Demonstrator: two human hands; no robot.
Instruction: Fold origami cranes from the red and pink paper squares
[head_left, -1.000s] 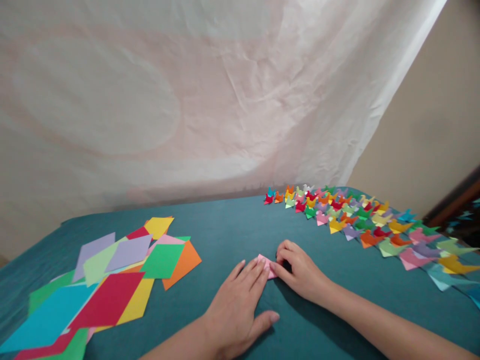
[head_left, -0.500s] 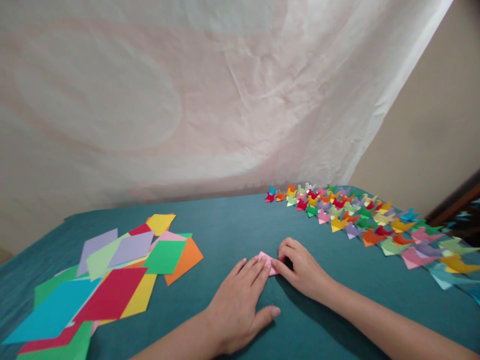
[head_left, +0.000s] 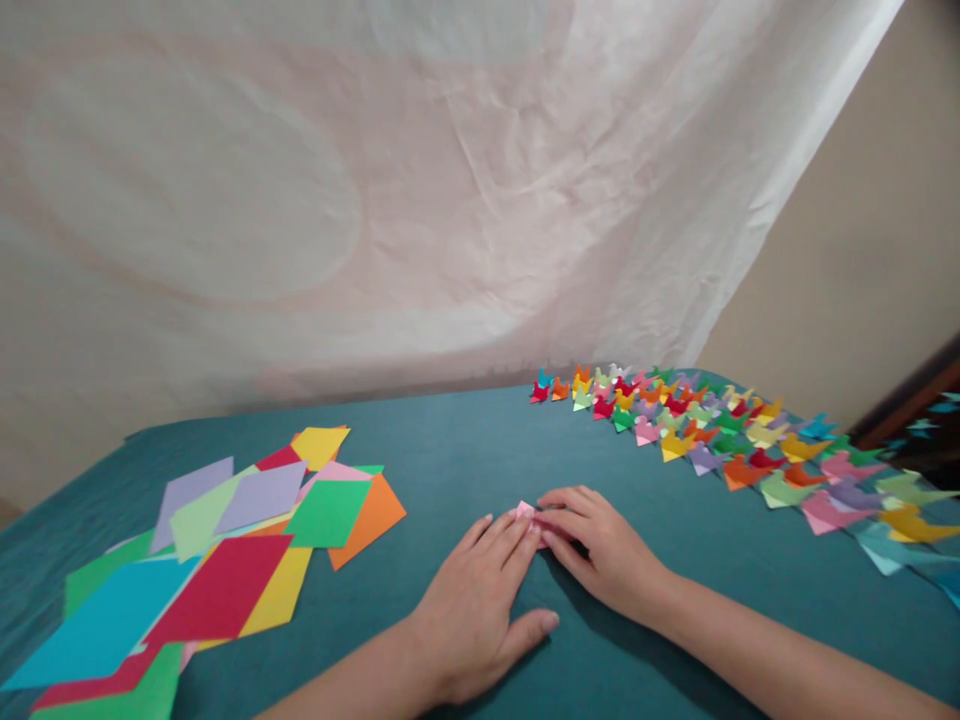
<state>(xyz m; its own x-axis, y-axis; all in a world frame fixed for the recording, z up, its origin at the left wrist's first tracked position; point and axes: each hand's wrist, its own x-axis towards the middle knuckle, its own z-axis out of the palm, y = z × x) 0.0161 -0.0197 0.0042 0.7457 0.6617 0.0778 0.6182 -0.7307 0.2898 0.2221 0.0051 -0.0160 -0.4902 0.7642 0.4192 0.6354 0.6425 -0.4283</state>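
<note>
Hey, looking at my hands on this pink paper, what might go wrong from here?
Your left hand and right hand hide much of the pink paper, so a crooked edge could go unnoticed. The colored sheets overlap unevenly near your left forearm; brushing them might make some slide.

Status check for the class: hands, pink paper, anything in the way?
Left hand, fingers over pink paper. Right hand at its right edge. Paper folded, mostly covered. Loose sheets, paper birds: out of the way.
</note>
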